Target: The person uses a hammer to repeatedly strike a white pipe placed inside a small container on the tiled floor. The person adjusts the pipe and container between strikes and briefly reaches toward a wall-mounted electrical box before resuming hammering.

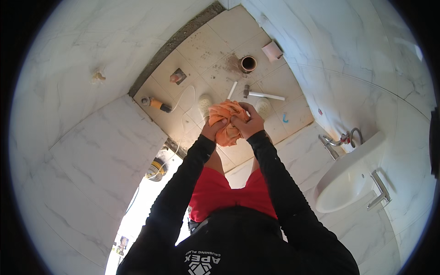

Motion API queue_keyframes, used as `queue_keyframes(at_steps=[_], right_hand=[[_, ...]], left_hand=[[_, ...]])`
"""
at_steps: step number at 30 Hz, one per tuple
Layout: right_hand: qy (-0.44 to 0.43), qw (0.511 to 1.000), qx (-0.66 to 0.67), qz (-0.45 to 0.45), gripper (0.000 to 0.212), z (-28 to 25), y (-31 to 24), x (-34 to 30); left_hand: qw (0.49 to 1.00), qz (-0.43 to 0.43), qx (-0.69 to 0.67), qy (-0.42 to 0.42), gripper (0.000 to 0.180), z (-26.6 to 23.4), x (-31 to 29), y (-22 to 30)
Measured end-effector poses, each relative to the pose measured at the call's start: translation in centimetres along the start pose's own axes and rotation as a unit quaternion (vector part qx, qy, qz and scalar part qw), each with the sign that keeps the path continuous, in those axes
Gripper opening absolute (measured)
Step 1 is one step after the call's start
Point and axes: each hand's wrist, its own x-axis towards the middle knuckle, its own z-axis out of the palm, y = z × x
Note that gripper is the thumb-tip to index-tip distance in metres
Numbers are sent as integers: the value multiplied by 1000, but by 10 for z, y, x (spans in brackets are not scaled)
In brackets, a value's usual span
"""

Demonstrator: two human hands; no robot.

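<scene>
A crumpled orange cloth is bunched between my two hands, held out in front of me above the floor. My left hand grips its left side, thumb pressed on top. On the other side my right hand is closed on the same cloth, its thumb toward the middle and fingers curled over the far edge. The undersides of the cloth and some fingertips are hidden. Just beyond the hands, a hammer with a white handle lies on the tiles, beside a short white stick.
An angle grinder lies at the left with its white cord trailing over the floor. A brown pipe opening stands at the far side near a pinkish block. A white washbasin juts from the right wall. A blue hook-shaped piece lies nearby.
</scene>
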Motion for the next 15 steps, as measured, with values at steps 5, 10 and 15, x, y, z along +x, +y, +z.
queue_keyframes(at_steps=[5, 10, 15], right_hand=[[70, 979, 79, 172, 73, 5, 60, 36], [-24, 858, 424, 289, 63, -32, 156, 85], [193, 974, -19, 115, 63, -44, 248, 177]], left_hand=[[944, 38, -319, -70, 70, 32, 18, -6], [958, -59, -281, 14, 57, 26, 122, -86], [997, -18, -14, 70, 58, -26, 296, -170]])
